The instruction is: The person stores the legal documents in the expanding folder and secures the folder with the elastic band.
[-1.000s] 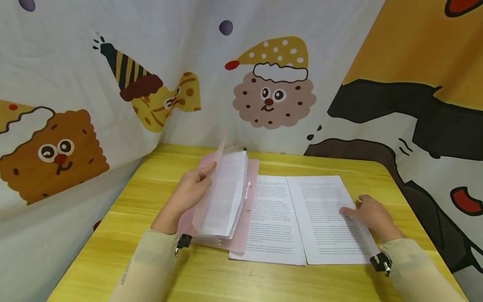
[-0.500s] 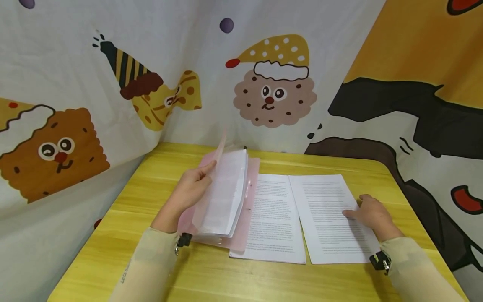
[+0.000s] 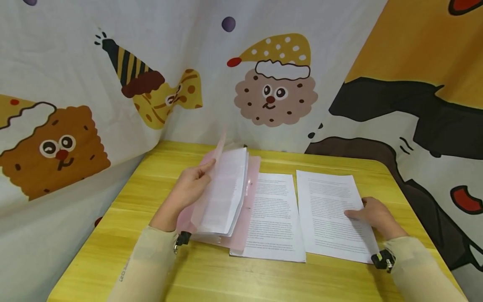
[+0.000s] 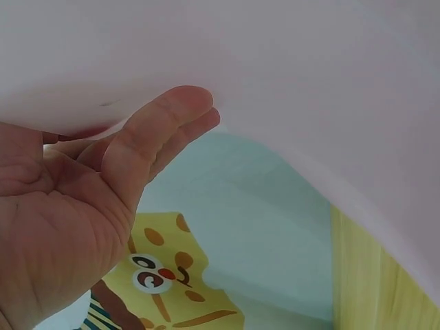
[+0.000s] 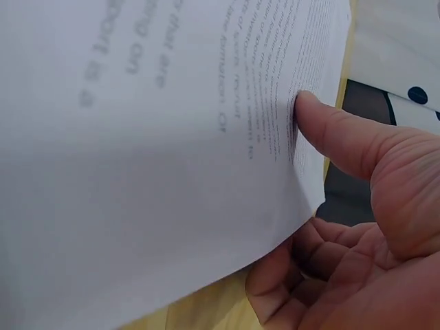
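Head view first: I have the left hand point(image 3: 191, 184) pinching the raised cover point(image 3: 220, 147) of the pink folder point(image 3: 240, 237), which lies on the bench point(image 3: 264, 281) with papers point(image 3: 224, 197) inside; the right hand point(image 3: 377, 217) grips a printed page point(image 3: 326, 205) by its right edge, thumb on top, other fingers curled beneath; a second page point(image 3: 277, 222) lies just beside it, partly under the folder; patterned cloth point(image 3: 211, 46) hangs behind.
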Available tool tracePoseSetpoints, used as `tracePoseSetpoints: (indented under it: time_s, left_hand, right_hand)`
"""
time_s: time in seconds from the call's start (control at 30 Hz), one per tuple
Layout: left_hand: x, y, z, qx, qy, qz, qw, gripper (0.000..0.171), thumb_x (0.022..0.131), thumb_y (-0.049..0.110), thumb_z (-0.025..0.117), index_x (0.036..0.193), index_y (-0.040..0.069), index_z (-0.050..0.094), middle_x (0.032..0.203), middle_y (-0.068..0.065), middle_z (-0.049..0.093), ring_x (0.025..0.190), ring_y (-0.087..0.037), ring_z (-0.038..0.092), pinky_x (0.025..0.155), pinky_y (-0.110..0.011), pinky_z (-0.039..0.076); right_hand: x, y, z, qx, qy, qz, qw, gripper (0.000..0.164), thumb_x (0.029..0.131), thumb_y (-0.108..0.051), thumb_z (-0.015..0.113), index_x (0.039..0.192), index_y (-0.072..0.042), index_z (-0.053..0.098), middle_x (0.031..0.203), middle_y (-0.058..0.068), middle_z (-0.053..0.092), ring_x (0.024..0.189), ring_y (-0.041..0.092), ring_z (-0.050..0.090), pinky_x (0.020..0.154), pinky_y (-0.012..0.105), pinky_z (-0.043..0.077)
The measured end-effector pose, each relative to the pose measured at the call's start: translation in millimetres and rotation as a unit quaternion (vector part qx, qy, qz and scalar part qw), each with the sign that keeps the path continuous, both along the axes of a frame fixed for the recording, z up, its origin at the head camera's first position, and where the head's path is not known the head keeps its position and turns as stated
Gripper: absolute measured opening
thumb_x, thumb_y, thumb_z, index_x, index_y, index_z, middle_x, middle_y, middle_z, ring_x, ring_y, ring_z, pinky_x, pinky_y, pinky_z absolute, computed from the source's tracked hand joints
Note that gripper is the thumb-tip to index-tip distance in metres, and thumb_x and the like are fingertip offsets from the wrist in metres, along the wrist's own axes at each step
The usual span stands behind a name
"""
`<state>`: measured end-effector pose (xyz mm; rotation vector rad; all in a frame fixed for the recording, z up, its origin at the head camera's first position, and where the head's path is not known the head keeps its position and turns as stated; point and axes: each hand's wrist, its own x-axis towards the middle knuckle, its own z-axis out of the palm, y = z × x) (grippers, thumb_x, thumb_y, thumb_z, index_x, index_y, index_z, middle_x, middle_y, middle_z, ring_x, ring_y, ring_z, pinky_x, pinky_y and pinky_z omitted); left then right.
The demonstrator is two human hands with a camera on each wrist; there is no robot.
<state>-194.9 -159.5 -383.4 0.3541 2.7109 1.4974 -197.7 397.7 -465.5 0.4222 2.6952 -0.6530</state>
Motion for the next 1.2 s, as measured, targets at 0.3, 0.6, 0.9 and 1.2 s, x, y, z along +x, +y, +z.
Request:
tracePoseSetpoints:
  time_s: [0.3,0.6,0.9,1.2]
  left_hand:
    - [-5.4,-13,19.7,-0.028,-0.021,-0.020,0.9992,0.051,0.109,0.016,0.046,0.159,0.010,0.048,0.167,0.001,0.046,0.130,-0.025,0.056,0.091,-0.039,0.051]
    - [-12.0,-56,37.2,0.034,-0.064,-0.082,0.9939,0.053,0.108,0.010,0.053,0.160,0.009,0.048,0.170,-0.002,0.043,0.159,-0.021,0.028,0.098,-0.006,0.038]
    - [-14.5,-59,32.8,0.047,-0.071,-0.077,0.9933,0.054,0.107,0.009,0.054,0.160,0.009,0.048,0.171,-0.004,0.042,0.159,-0.022,0.027,0.096,-0.008,0.039]
    - [-14.5,-43,29.4,0.036,-0.057,-0.077,0.9948,0.053,0.106,0.008,0.054,0.159,0.008,0.050,0.169,-0.005,0.044,0.151,-0.022,0.037,0.093,-0.009,0.041]
  right_hand:
    - [1.4,14,4.6,-0.108,0.008,0.014,0.994,0.115,0.097,-0.046,0.077,0.166,0.011,0.005,0.149,0.046,0.044,0.106,0.036,0.068,0.087,0.043,0.059]
    - [19.8,0,30.0,-0.162,0.074,0.125,0.976,0.096,0.105,-0.026,0.068,0.172,-0.026,0.000,0.162,0.045,0.034,0.101,0.029,0.073,0.073,0.030,0.060]
    - [28.0,4,40.4,-0.083,0.043,0.118,0.989,0.051,0.109,-0.019,0.058,0.154,0.003,0.053,0.140,0.035,0.061,0.086,0.020,0.068,0.066,0.033,0.059]
    - [29.6,-15,52.8,-0.222,0.187,-0.014,0.957,0.057,0.110,-0.036,0.058,0.156,-0.003,0.052,0.130,0.004,0.069,0.088,0.003,0.072,0.072,0.027,0.063]
